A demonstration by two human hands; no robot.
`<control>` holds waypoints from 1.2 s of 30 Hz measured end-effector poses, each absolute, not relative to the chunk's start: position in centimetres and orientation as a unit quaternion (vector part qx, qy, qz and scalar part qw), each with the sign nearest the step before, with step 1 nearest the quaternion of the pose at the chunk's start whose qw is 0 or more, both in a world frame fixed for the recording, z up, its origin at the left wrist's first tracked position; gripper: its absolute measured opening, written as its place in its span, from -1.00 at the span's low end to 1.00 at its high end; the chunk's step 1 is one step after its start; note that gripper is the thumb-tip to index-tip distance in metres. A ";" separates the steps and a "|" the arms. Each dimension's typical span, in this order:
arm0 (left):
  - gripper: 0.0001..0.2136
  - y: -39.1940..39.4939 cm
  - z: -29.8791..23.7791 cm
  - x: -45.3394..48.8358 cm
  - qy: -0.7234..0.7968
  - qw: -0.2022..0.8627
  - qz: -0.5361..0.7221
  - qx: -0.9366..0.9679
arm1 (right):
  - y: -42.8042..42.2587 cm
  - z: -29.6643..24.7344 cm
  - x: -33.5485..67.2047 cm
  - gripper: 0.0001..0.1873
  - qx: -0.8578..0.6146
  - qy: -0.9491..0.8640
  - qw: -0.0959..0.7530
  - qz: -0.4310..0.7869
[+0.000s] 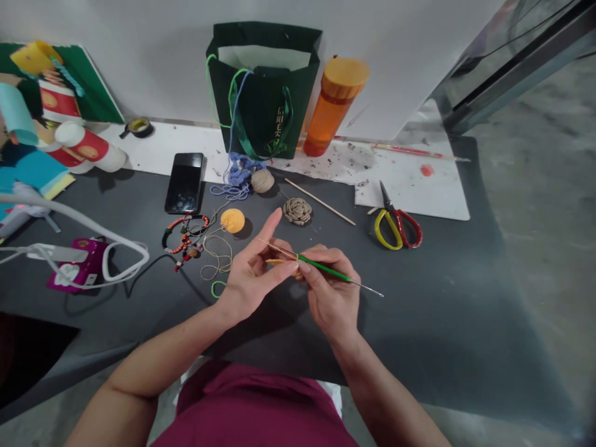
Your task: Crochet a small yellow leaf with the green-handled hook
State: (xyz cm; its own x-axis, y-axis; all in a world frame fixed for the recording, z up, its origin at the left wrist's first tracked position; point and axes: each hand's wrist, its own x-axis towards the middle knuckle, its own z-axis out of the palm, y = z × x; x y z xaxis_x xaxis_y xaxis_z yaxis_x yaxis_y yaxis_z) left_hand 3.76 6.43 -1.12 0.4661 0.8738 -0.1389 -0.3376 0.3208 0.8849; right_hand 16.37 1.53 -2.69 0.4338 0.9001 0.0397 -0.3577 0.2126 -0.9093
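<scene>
Beaded cords (pixel 185 241) lie left of the yellow ball (pixel 233 220); below and right of the ball, the left hand (pixel 249 273), index raised, pinches yellow yarn (pixel 274 261), a green-handled hook (pixel 326 269) sits in the right hand's (pixel 334 292) tightly curled fingers, and scissors (pixel 395 223) lie well right of the ball

A green bag (pixel 254 121) and, just to its right, an orange bottle (pixel 326 115) are stood on a paint-marked white board (pixel 423 194) at the far side. Tape (pixel 140 128) has been set on the board to the left, with paper cups (pixel 95 148) heaped farther left. A phone (pixel 183 183) is laid across the board's near edge, and a beaded bracelet (pixel 185 241) is placed nearer. A purple box (pixel 94 264) is partly covered by a white cable (pixel 69 204). To the right, scissors (pixel 400 222) are laid with blades over the board, and a brush (pixel 419 152) is placed beyond them.
</scene>
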 end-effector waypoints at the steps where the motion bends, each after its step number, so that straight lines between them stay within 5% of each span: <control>1: -0.20 6.5 -1.1 3.7 0.321 0.750 0.406 0.412 | 1.5 -2.8 16.4 -0.88 -0.455 -0.305 0.713 0.438; 8: -0.02 7.2 -1.3 3.1 0.307 0.797 0.372 0.364 | 1.7 -2.7 16.9 -0.89 -0.449 -0.329 0.709 0.434; 13: -0.08 7.0 -1.2 3.2 0.318 0.793 0.374 0.360 | 1.4 -2.5 16.8 -0.95 -0.452 -0.348 0.697 0.434; 20: -0.11 6.4 -1.4 3.5 0.343 0.752 0.400 0.396 | 1.0 -2.9 16.4 -0.83 -0.513 -0.437 0.695 0.249; 25: -0.09 6.6 -1.6 3.4 0.331 0.771 0.390 0.379 | 1.2 -2.8 17.0 -0.89 -0.462 -0.403 0.697 0.370; 32: -0.06 6.5 -1.7 3.4 0.324 0.755 0.393 0.412 | 1.1 -2.6 17.1 -0.81 -0.507 -0.453 0.688 0.256; 36: -0.06 6.7 -1.9 3.3 0.329 0.768 0.381 0.395 | 1.5 -2.8 16.8 -0.89 -0.462 -0.344 0.723 0.381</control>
